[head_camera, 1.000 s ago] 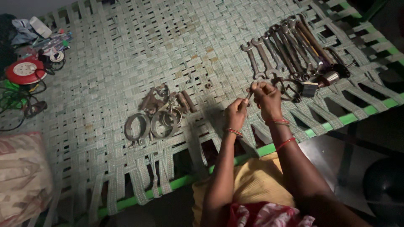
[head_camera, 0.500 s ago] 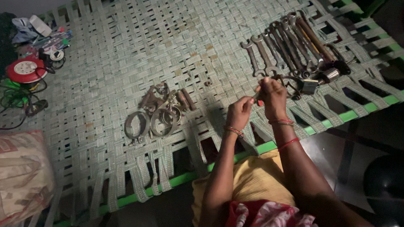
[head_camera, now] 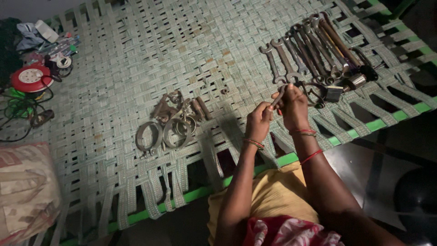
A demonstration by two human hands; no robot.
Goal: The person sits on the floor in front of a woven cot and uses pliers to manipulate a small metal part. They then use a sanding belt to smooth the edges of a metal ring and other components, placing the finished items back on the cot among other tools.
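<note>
Both hands meet over the near edge of a woven cot (head_camera: 136, 59): the left hand (head_camera: 259, 120) pinches the lower end of a small dark metal rod (head_camera: 277, 96) between thumb and fingertips, and the right hand (head_camera: 293, 104) is curled around its upper part, though how tightly cannot be told. Just beyond the hands lies a row of spanners (head_camera: 302, 52) with a hammer (head_camera: 339, 43) at its far side, touching one another. To the left, well apart, sit metal rings (head_camera: 161, 134) and rusty fittings, and at the far left a red round reel (head_camera: 31, 77) with tangled wires.
</note>
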